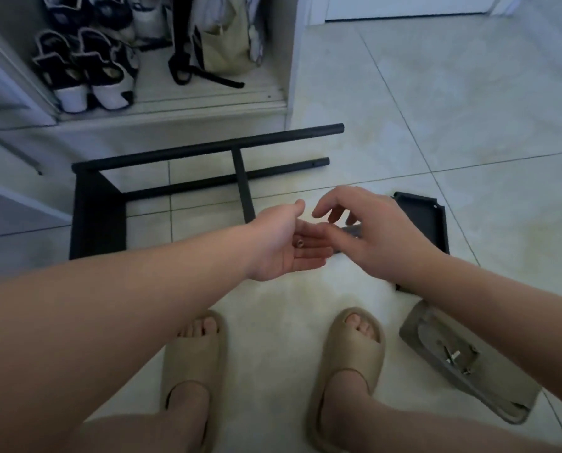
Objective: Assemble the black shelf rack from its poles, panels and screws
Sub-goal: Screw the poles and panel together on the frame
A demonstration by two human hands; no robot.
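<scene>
- Left grip (283,246) palm up, fingers straight; small screw (299,244) lies on it.
- Right grip (381,237) loosely spread over left fingers, holding nothing.
- Rack frame (207,147) at 10 o'clock.

black-and-white shoes (86,76) and a beige bag (224,44) sit in an open cupboard (175,106); beige slippers (351,364) on tiled floor (469,125).

I see left hand (286,246) and right hand (384,240) bare, forearms (116,302) bare too. Both feet in tan open-toed foam slides (193,364).
</scene>
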